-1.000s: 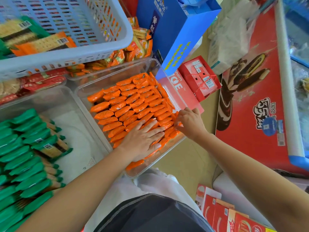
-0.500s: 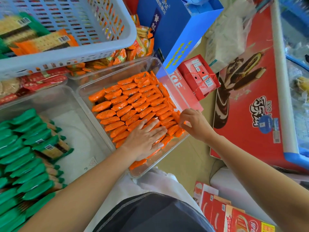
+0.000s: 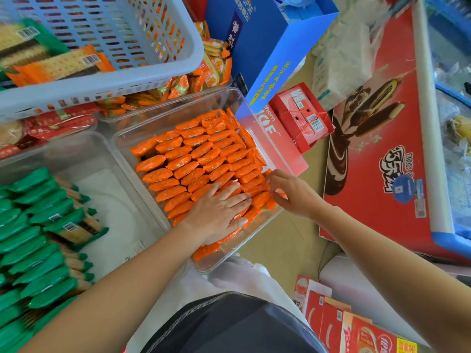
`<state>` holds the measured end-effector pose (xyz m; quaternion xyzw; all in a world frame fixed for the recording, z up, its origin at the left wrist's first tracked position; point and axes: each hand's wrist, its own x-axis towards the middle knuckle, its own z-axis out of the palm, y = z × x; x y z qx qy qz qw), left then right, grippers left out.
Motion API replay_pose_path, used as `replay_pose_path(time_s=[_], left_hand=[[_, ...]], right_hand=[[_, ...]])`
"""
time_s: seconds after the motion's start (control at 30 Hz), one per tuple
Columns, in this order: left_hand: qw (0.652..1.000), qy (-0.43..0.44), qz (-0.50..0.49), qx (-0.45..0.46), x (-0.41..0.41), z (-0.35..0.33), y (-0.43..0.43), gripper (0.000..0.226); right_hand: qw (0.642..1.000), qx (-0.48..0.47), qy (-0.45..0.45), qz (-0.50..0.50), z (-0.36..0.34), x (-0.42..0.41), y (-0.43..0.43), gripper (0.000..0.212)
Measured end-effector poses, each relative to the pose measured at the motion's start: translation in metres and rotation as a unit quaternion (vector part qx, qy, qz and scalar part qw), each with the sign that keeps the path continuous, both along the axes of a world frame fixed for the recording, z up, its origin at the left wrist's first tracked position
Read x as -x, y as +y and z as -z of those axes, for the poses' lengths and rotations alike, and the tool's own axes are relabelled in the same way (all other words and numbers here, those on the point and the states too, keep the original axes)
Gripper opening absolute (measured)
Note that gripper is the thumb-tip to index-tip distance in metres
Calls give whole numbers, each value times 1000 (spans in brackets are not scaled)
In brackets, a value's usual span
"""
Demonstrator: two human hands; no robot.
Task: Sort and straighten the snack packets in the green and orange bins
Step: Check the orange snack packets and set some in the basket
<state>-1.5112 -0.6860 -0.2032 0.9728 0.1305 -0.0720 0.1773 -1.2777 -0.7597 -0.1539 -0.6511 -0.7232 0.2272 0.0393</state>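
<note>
— How far along did the sorting look, starting from what was closest?

— Closest in, one loose orange packet (image 3: 207,250) lay flat at the near corner of the clear bin of orange packets (image 3: 119,138), apart from the rows. That one was left to do, I'd judge. Beyond it the orange packets (image 3: 193,159) stood on edge in fairly tidy rows across most of the bin, so that bin looked mostly done, with only the near right corner unsettled.

— And the hands?

— The left hand (image 3: 219,212) lay palm down on the near rows, fingers spread and flat, pressing the packets rather than gripping any. The right hand (image 3: 290,192) reached in over the bin's right rim, fingers curled toward the thumb at the end of a row. It seemed to pinch a packet edge there, but I could not tell whether it truly had hold of one.

— What about the green ones?

— To the left, the green packets (image 3: 33,225) filled the near part of their own clear bin (image 3: 76,149), mostly in rows. A few sat skewed on top with their barcodes up, and the far half was bare. That bin looked less finished.

— Anything further back?

— A pale blue basket (image 3: 102,93) with a few mixed packets.
</note>
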Motion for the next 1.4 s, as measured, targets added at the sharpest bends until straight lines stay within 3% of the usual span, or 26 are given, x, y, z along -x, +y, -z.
replay_pose_path(time_s=[0.23,0.53,0.87,1.07,1.17,1.3,1.37,1.4], left_hand=[[1000,-9,-3,5,1,1,0,82],[996,-60,-24,54,4,3,-1,60],[995,-71,-34,56,3,2,-2,63],[996,-69,-42,47,3,6,-4,72],[995,-65,-45,58,3,8,-4,81],[987,-64,-83,122,-5,2,-6,87],[956,-116,-159,218,-12,-6,-7,79],[923,-158,-210,281,-16,-11,-7,76]], right_hand=[[999,19,26,13,2,-1,1,8],[998,-9,34,51,2,0,-1,4],[993,-28,55,100,-7,8,-7,4],[982,27,80,169,-12,14,0,9],[957,-20,117,263,-27,11,6,12],[883,-53,253,392,-44,0,8,24],[844,-30,321,429,-45,-1,8,25],[823,-11,351,446,-43,-1,8,25]])
